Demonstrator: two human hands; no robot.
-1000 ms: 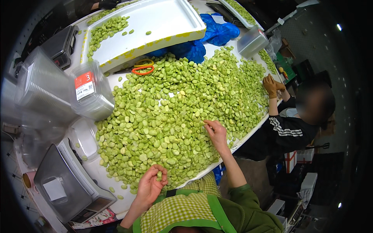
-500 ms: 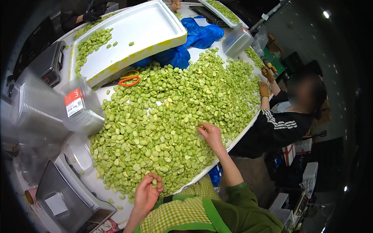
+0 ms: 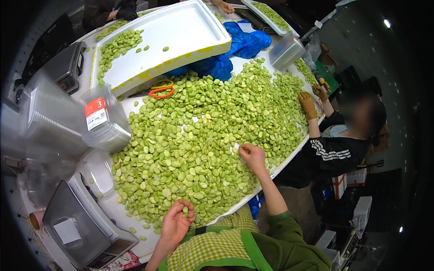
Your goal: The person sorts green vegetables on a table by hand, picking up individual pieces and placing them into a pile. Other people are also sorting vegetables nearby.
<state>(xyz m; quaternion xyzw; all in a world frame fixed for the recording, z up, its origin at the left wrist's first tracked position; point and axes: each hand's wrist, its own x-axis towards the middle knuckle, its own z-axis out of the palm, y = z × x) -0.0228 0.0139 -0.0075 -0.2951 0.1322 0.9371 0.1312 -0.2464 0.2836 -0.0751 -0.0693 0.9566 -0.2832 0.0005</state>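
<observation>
A wide heap of shelled green broad beans (image 3: 194,149) covers the middle of the white table. My left hand (image 3: 176,223) is palm up at the heap's near edge, fingers curled round a broad bean (image 3: 185,211). To its upper right, my right hand (image 3: 254,158) hovers at the heap's right side with its fingers drawn together. A small white gap shows among the beans at its fingertips. What those fingers pinch, if anything, is hidden.
Clear plastic tubs (image 3: 105,117) stand stacked at left, near a scale (image 3: 83,226). Scissors (image 3: 161,89) lie below a white foam tray (image 3: 167,27) holding some beans. Blue plastic bags (image 3: 244,40) lie behind. A gloved co-worker (image 3: 332,151) works at right; others' hands show at the far side.
The whole view has shifted slightly. My right hand's fingers have closed more, and a white gap has appeared beside them. My left hand still holds its bean. The right co-worker's gloved hands have moved.
</observation>
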